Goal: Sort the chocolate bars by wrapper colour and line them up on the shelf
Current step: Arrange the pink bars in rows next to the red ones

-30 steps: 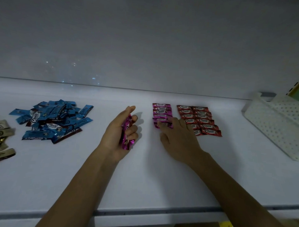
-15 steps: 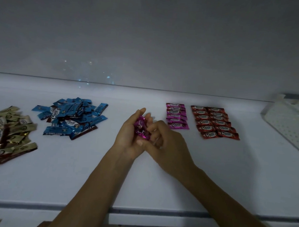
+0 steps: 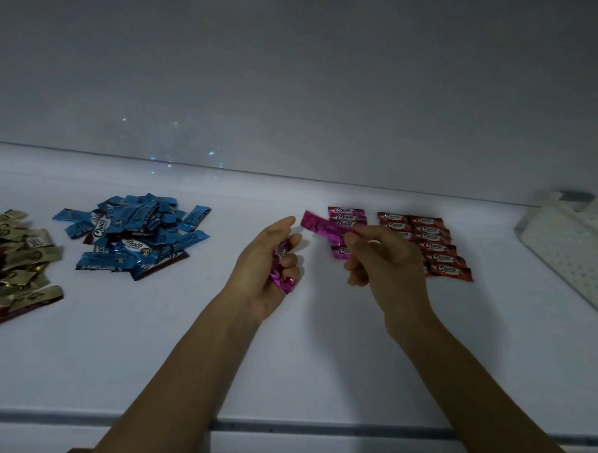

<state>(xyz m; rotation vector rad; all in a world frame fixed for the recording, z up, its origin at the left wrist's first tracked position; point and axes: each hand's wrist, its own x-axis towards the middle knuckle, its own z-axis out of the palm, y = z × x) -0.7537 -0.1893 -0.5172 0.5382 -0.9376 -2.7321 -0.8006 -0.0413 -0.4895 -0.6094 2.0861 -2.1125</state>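
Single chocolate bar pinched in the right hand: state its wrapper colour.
Magenta pink. The foil-wrapped chocolate bar shows best in the head view.

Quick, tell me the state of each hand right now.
Left hand: closed, gripping a bunch of pink chocolate bars.
Right hand: closed, pinching a single pink chocolate bar by one end.

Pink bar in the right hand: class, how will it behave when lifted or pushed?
Probably light: the right hand pinches the pink bar by one end. Seemingly stiff: it juts out without drooping. Flat and glossy, it would likely slide, not roll, on the shelf.
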